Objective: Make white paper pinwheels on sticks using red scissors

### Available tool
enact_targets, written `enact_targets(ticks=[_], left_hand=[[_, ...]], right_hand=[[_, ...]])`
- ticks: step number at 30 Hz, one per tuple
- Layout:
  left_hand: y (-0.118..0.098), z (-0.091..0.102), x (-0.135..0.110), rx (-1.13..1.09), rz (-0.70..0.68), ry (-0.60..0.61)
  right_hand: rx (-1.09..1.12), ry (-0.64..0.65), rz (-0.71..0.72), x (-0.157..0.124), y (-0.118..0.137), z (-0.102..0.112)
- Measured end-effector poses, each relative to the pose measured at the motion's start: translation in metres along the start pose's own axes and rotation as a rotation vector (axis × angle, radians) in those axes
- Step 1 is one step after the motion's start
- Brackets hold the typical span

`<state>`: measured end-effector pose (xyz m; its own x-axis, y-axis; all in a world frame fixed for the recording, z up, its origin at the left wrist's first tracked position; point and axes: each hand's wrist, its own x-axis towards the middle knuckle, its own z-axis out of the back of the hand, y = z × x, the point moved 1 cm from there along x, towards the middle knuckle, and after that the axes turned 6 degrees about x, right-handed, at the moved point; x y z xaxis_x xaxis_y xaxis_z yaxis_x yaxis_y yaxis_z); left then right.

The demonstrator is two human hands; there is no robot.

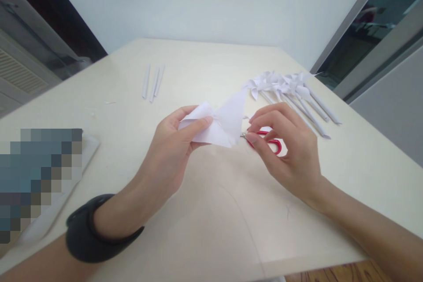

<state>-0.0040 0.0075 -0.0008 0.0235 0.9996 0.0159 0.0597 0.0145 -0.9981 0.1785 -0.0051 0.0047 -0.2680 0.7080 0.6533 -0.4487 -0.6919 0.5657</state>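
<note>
My left hand (178,136), with a black band on its wrist, grips a white paper pinwheel (231,114). Its thumb presses near the middle, where the paper's corners are folded in. To the right of the paper, my right hand (287,145) is curled, thumb and fingertips drawn together in a pinch. Whatever may be between those fingertips is too small to make out. Red-handled scissors (277,144) lie on the table behind that hand, which partly hides them.
Finished paper pinwheels (286,83) on rolled sticks are heaped at the back right. Three rolled paper sticks (154,83) lie at the back left of the white table (198,220). A pale flat object (71,194), partly blurred out, sits at the left. A wall stands behind.
</note>
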Motion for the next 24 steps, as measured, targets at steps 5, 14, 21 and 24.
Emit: enact_targets(ticks=[5, 14, 21, 24], left_hand=[[-0.0004, -0.0009, -0.0011, 0.029, -0.009, -0.013], [-0.0024, -0.0030, -0.0042, 0.038, 0.007, -0.027], [-0.0027, -0.0021, -0.0049, 0.015, -0.003, -0.001], [-0.0039, -0.0015, -0.0049, 0.034, -0.021, -0.039]], right_hand=[[0.117, 0.031, -0.089, -0.0042, 0.0038, -0.0046], [0.304, 0.146, -0.180, 0.0004, 0.0026, -0.0046], [0.231, 0.150, -0.084, 0.0033, 0.0026, 0.0013], [0.224, 0.177, -0.091, 0.0050, 0.0027, 0.0020]])
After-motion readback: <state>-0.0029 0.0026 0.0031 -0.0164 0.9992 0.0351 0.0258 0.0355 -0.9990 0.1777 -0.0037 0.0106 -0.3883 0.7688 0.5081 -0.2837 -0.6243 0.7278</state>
